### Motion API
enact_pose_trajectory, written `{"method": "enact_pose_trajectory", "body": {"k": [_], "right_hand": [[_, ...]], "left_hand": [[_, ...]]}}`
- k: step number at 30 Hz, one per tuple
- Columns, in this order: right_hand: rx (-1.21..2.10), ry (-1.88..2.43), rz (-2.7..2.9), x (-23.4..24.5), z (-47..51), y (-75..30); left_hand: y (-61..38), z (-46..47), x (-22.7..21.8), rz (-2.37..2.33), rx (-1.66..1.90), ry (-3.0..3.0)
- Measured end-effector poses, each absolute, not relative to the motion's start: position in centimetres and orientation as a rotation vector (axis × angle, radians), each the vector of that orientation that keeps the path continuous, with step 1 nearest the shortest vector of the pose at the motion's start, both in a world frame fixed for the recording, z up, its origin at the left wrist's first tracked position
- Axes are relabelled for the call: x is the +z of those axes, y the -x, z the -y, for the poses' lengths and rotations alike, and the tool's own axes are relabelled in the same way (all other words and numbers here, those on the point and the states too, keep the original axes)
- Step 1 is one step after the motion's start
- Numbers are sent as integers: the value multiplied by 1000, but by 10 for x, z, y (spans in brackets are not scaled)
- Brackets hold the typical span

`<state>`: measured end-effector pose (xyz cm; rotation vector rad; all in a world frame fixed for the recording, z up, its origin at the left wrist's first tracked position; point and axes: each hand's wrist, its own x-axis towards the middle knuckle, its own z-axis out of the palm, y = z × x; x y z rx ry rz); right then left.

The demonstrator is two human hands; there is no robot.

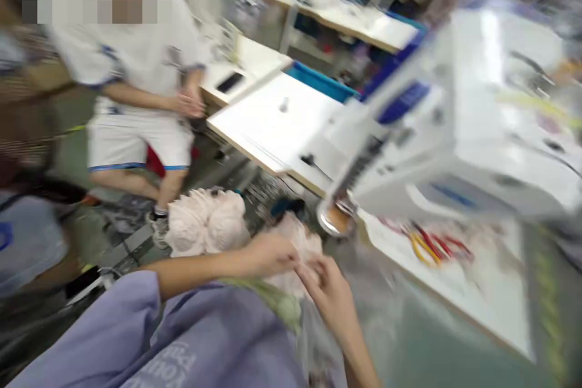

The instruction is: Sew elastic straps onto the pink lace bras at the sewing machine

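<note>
Both of my hands meet over a pale pink bra (295, 233), which is blurred by motion. My left hand (271, 254) reaches in from the left, its fingers pinched on the bra's edge. From the lower right comes my right hand (328, 288), thumb and fingers closed on the same piece close to the left fingertips. Exactly which part each hand grips cannot be made out. Just left of my hands sits a bunch of pale pink bras (207, 224) with their cups stacked together. A pale green cloth strip (273, 300) lies across my lap under my forearm.
A white sewing machine (454, 121) juts in close at the right. Yellow- and red-handled tools (430, 245) lie on its white table (504, 291). A person in white (136, 73) sits at far left by another white table (273, 121), with a phone (230, 82) nearby.
</note>
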<state>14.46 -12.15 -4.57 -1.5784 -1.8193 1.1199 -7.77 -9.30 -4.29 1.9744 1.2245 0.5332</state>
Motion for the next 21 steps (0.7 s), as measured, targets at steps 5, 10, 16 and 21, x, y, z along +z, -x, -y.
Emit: {"method": "enact_pose_trajectory", "body": {"k": [5,10,16,21], "right_hand": [[1090,1513,1872,-44,105,-155],[1089,1397,1882,-42,104,-164],[1230,1416,1659,-46,99,-170],[1217,1471,1042,-70,87,-187]], "left_hand": [[48,77,-51,-1092,559,-1877],[46,70,-39,-1076,555,-1889],[42,63,-40,-1007,472,-1893],[51,57,-33,-975,438,-1996]]}}
